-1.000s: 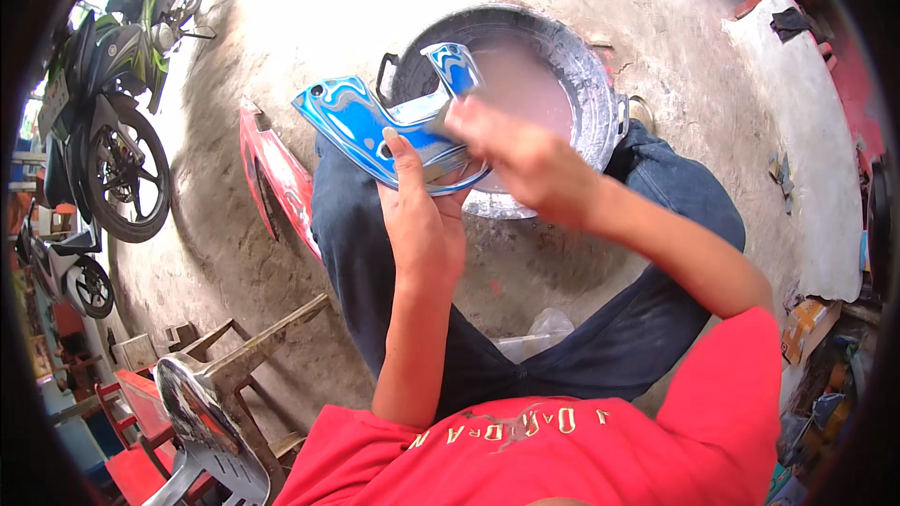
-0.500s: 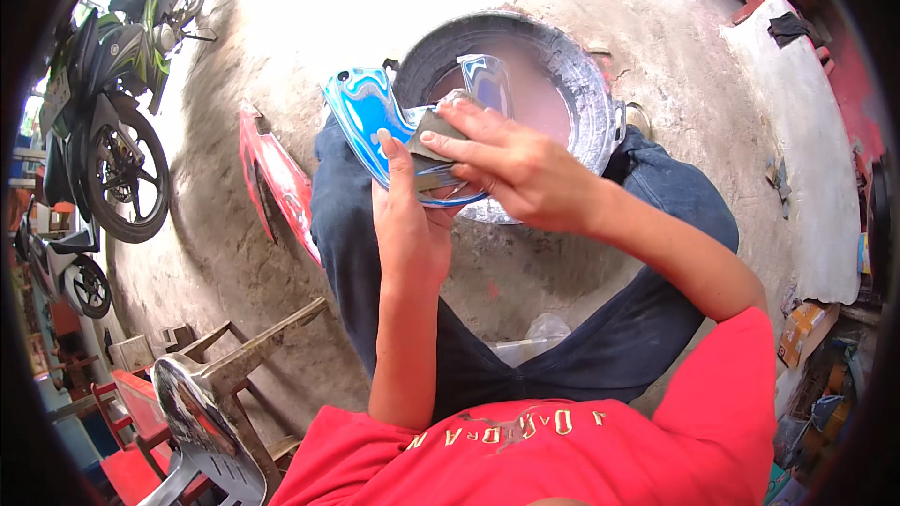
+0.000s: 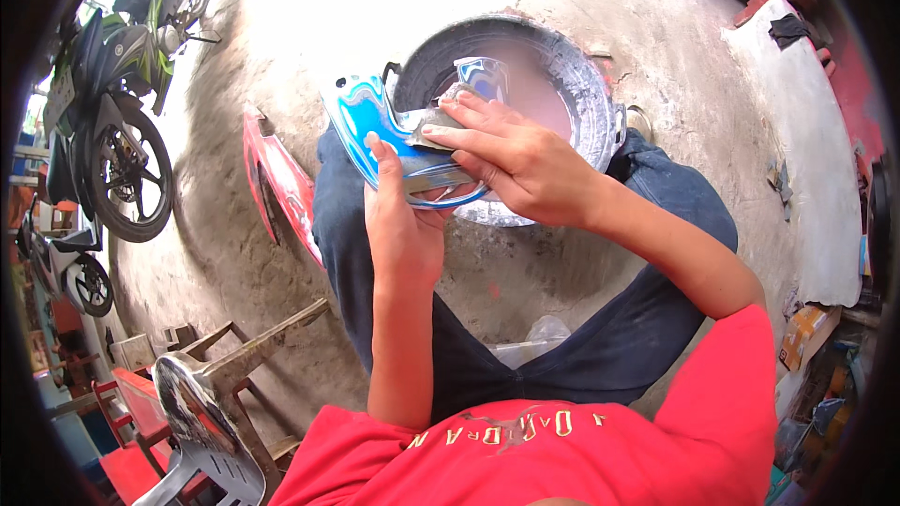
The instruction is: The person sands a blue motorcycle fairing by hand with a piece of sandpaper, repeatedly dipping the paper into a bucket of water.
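A curved blue and silver motorcycle fairing panel point(image 3: 361, 117), its paint worn through in wavy patches, is held above my left thigh and the near-left rim of a wide basin. My left hand point(image 3: 405, 239) grips its lower edge, thumb on top and the other fingers hidden underneath. Under the fingers of my right hand point(image 3: 534, 164), a grey piece of sandpaper point(image 3: 429, 126) lies pressed against the panel's inner curve. The dark basin point(image 3: 592, 84) is coated with pale residue and contains cloudy pinkish water. The panel's far arm reaches over the water.
A red fairing panel point(image 3: 281, 183) lies on the concrete floor beside my left leg. Motorcycles point(image 3: 122, 141) stand at far left. A worn wooden frame point(image 3: 267, 342) and a grey chair-like piece point(image 3: 202, 422) are near left. A cardboard box point(image 3: 806, 333) sits at right.
My right hand and the sandpaper have shifted only slightly along the panel. My left thumb has moved a little left, and the panel is tilted slightly differently.
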A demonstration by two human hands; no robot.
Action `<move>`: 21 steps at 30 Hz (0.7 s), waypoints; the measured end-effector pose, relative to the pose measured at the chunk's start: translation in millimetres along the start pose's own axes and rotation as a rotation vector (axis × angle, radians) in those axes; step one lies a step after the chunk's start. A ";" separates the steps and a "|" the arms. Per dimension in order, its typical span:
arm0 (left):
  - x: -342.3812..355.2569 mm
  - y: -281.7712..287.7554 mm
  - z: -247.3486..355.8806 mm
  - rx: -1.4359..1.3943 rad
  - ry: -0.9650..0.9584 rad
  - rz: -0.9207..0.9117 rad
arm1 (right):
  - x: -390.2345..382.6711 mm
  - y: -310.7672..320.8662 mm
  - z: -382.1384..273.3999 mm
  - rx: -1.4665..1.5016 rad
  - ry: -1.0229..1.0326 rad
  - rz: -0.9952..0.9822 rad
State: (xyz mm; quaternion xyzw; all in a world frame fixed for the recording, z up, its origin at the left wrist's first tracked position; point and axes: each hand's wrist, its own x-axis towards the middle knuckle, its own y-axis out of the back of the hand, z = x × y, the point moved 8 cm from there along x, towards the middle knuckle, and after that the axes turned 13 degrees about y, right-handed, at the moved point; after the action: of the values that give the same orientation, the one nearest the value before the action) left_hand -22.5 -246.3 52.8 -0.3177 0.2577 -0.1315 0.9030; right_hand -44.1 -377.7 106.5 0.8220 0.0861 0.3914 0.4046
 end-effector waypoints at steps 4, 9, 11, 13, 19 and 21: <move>2.5 -3.4 -4.5 -0.006 0.021 -0.002 | -10.7 5.3 55.2 0.034 -0.018 0.041; -1.0 2.0 1.1 -0.136 0.056 -0.017 | -5.8 4.9 5.8 -0.085 -0.056 -0.004; 0.9 -5.6 -2.4 -0.051 0.042 -0.025 | -6.6 9.0 39.0 -0.032 -0.165 0.071; 0.3 -9.2 -6.3 -0.010 0.052 -0.059 | -18.0 -0.4 42.9 -0.036 -0.211 0.076; 2.1 -7.2 -4.8 -0.057 0.057 -0.073 | -17.7 7.1 55.8 0.126 -0.313 0.062; 2.1 -5.0 1.0 -0.057 0.031 -0.062 | -14.4 1.4 45.0 0.068 -0.245 0.090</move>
State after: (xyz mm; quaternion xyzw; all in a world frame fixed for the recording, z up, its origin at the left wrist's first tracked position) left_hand -20.6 -250.6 55.8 -0.3490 0.2652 -0.1571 0.8850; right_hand -22.0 -412.1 82.8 0.8799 0.0123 0.3025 0.3663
